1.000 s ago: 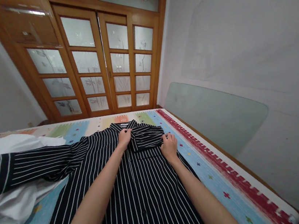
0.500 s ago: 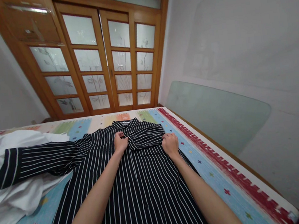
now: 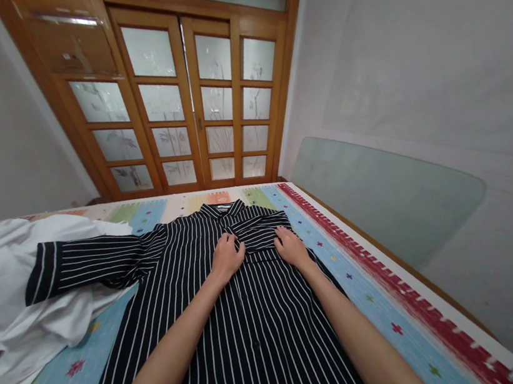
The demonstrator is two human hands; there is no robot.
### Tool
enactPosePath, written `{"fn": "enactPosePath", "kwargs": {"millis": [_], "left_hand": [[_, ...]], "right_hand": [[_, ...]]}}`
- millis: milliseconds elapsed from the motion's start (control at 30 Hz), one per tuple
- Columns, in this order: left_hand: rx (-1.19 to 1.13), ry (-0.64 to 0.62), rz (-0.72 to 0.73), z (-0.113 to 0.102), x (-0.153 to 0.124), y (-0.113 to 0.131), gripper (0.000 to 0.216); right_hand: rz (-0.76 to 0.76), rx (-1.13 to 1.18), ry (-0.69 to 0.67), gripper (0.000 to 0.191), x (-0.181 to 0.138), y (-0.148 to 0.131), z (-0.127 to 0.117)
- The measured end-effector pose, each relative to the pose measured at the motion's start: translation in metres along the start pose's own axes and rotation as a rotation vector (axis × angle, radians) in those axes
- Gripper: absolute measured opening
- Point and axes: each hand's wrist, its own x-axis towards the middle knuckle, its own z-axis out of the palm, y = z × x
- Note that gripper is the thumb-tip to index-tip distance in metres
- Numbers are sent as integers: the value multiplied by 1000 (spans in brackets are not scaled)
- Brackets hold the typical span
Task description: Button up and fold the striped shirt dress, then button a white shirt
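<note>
A black shirt with white stripes [image 3: 217, 323] lies front up, its collar at the far end and its buttons down the middle. One sleeve [image 3: 100, 260] stretches out to the left. The other sleeve [image 3: 259, 232] is folded across the chest. My left hand [image 3: 228, 257] rests on the inner end of that folded sleeve, fingers apart and lightly bent. At its outer fold, by the shirt's right edge, my right hand [image 3: 291, 247] lies on the cloth with fingers spread. Both sets of fingertips touch the fabric.
Crumpled white cloth [image 3: 29, 297] lies at the left, partly under the outstretched sleeve. Beneath everything is a colourful patterned sheet [image 3: 370, 303] with a red band along its right side. A wall [image 3: 484, 93] stands to the right, wooden glazed doors [image 3: 169, 103] beyond.
My left hand has moved right and nearer along the folded sleeve. My right hand has loosened from its pinch at the fold and now lies on the cloth. The view has shifted slightly left.
</note>
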Motion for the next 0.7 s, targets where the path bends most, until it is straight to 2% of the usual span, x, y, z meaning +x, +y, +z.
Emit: {"fn": "enactPosePath", "kwargs": {"millis": [267, 500, 600, 700], "left_hand": [[27, -233, 48, 5, 2, -18, 48], [26, -201, 29, 3, 1, -24, 50], [74, -211, 1, -5, -3, -37, 53], [210, -243, -46, -23, -8, -57, 54]], "right_hand": [[134, -88, -170, 56, 4, 1, -5], [177, -102, -262, 70, 6, 0, -7], [189, -104, -294, 74, 7, -1, -8], [197, -111, -317, 76, 6, -3, -9]]}}
